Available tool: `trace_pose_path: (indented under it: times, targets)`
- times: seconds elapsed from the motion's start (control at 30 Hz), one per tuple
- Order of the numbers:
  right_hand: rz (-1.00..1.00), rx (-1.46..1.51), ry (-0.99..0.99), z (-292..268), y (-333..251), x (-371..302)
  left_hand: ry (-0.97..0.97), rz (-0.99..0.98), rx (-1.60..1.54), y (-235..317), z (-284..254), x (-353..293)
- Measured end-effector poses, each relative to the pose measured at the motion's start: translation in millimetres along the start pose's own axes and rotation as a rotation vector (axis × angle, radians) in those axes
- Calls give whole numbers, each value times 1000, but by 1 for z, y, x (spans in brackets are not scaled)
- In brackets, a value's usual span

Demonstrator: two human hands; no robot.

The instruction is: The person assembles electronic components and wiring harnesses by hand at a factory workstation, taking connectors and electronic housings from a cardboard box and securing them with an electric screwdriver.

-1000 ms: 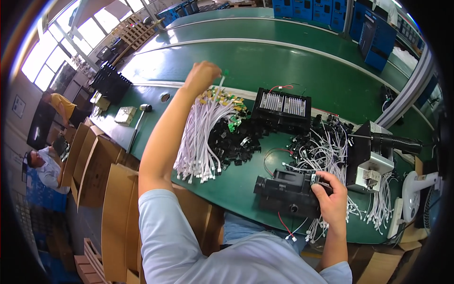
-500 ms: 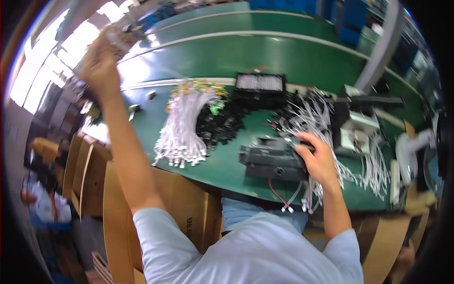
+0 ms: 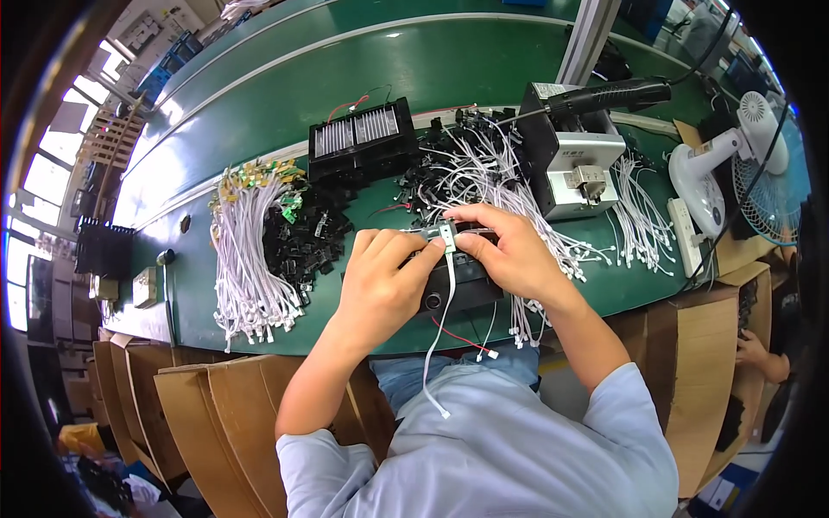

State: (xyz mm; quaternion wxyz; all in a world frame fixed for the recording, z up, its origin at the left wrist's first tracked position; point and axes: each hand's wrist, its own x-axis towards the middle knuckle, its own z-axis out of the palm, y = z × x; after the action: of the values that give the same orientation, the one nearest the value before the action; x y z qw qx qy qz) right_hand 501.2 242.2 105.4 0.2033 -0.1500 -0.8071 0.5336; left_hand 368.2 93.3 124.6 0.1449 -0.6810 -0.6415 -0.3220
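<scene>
Both my hands meet over a black plastic unit (image 3: 462, 289) at the near edge of the green table (image 3: 259, 104). My left hand (image 3: 380, 281) and my right hand (image 3: 505, 250) pinch a small white connector (image 3: 446, 233) between their fingertips. Its white cable (image 3: 439, 332) hangs down from the connector over the table edge toward my lap. A thin red wire (image 3: 458, 335) trails from under the black unit.
A bundle of white cables (image 3: 246, 259) lies at left beside a heap of small black parts (image 3: 302, 237). A second black unit (image 3: 363, 138) sits behind. More white cables (image 3: 518, 194), a grey machine (image 3: 574, 160), a white fan (image 3: 747, 168) and cardboard boxes (image 3: 199, 414) surround me.
My left hand came back from its far reach up and left and now meets my right hand over the black unit, with a white cable held between them. The view shifted.
</scene>
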Motion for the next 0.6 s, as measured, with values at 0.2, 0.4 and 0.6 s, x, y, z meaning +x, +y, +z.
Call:
trace_pose_path:
  times: [0.2,0.4,0.6]
  targets:
    - [-7,8,-17,-3,-4,2,-40,-27,75,3,3,-5]
    - [18,35,-27,-2,-3,5,-74,-35,155,8,7,-9]
    - [-41,87,63,-13,2,4,-99,-40,50,-4,-2,2]
